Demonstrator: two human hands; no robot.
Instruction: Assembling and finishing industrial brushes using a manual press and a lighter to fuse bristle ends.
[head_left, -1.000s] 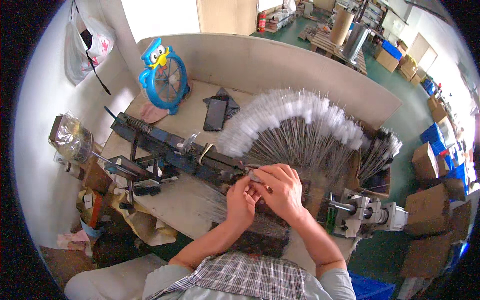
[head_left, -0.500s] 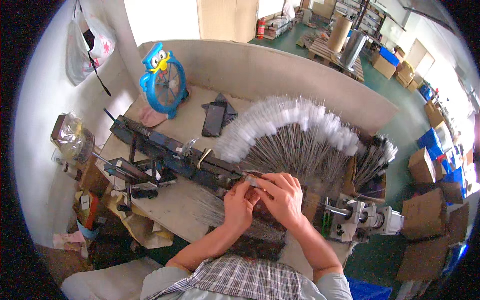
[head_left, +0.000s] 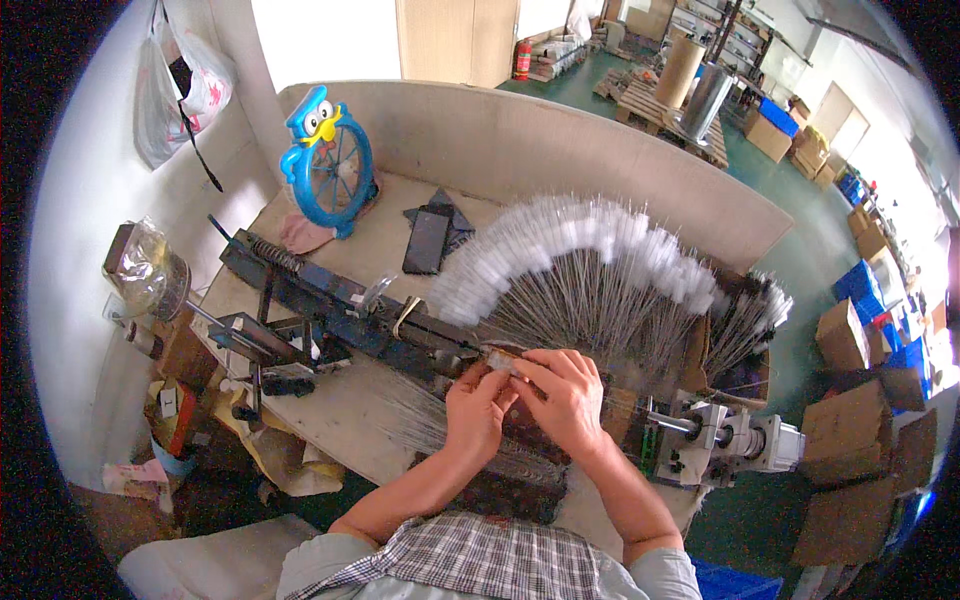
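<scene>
At the right end of a long dark metal machine bar [head_left: 350,308], my two hands meet over a small pale piece [head_left: 503,362], whose kind I cannot make out. My left hand [head_left: 476,415] is closed, thumb and fingertips pressed at the piece's near side. My right hand [head_left: 563,395] pinches its right end, the other fingers curled over. Just beyond them a wide fan of white-tufted wire brushes [head_left: 590,240] lies with the twisted wire stems pointing toward me. Loose thin wires [head_left: 405,412] are spread left of my left wrist.
A silver motor unit with a shaft [head_left: 735,435] stands at the table's right edge. A carton of dark and white brushes [head_left: 745,330] is behind it. A blue cartoon-faced wheel fan [head_left: 330,165] and a dark phone-like slab [head_left: 427,240] sit at the back. A lever bracket [head_left: 265,345] juts out at left.
Both hands stay in nearly the same place over the pale piece. The fingers have shifted slightly, and more of the piece shows between them.
</scene>
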